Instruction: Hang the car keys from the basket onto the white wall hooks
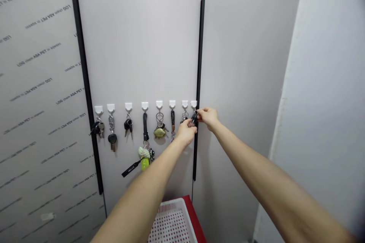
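Both my hands meet at the rightmost white hook [194,104], on the grey-white cabinet door. My left hand [186,133] is closed on the lower part of a dark bunch of keys [194,117] just under that hook. From the other side my right hand [209,118] pinches the top of the same bunch near the black handle strip. Whether the key ring is fully on the hook is hidden by my fingers. Partly behind my left hand, another key ring [185,115] hangs from the neighbouring hook [184,104].
Further left along the row hang a black strap with keys [172,119], a gold-tagged bunch [159,132], a long black strap [145,127] with a green charm [145,163], and several more keys. Below stands a white perforated basket [186,212] on a red surface [196,220].
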Tool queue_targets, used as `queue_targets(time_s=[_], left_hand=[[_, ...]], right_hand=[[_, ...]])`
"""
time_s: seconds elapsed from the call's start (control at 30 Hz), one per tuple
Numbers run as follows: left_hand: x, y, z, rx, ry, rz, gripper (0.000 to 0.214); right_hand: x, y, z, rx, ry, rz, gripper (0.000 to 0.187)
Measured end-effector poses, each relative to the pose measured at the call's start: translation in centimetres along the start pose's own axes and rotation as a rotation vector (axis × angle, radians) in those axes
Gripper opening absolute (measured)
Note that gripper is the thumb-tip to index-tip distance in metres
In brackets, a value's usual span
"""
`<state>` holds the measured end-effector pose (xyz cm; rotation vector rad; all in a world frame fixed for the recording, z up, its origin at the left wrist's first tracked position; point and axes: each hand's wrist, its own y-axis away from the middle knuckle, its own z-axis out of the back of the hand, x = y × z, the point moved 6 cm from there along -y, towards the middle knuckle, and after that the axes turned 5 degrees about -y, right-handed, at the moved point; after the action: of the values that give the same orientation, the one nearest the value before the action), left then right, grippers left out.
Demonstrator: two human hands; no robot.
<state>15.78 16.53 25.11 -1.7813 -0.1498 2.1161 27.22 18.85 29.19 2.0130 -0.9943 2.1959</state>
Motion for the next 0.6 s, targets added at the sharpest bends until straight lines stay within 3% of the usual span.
queue_targets(time_s=[0.27,0.37,0.43,0.53,0.6], left_hand=[[1.0,1.1,0.4,0.032,-0.006,0.048,0.044],[2.1,2.8,1.1,0.037,0.038,0.093,0.037],[3.7,4.2,1.7,0.038,0.077,0.122,0.032],[7.4,6.4,3.3,-0.010,0.111,0.150,0.028],[9.9,7.8,5.1,-0.091,0.116,0.176,0.031]], right_hand=[[-0.2,-0.1,0.0,-0.028,0.296,0.093,0.012],[-1.1,1.5,0.6,-0.038,0.337,0.142,0.023],[-3.0,3.8,0.7,-0.009,0.323,0.148,0.028],[-7.6,8.6,-1.1,0.172,0.326,0.090,0.032],[-10.1,12.2,-3.5,0.387,0.281,0.013,0.039]])
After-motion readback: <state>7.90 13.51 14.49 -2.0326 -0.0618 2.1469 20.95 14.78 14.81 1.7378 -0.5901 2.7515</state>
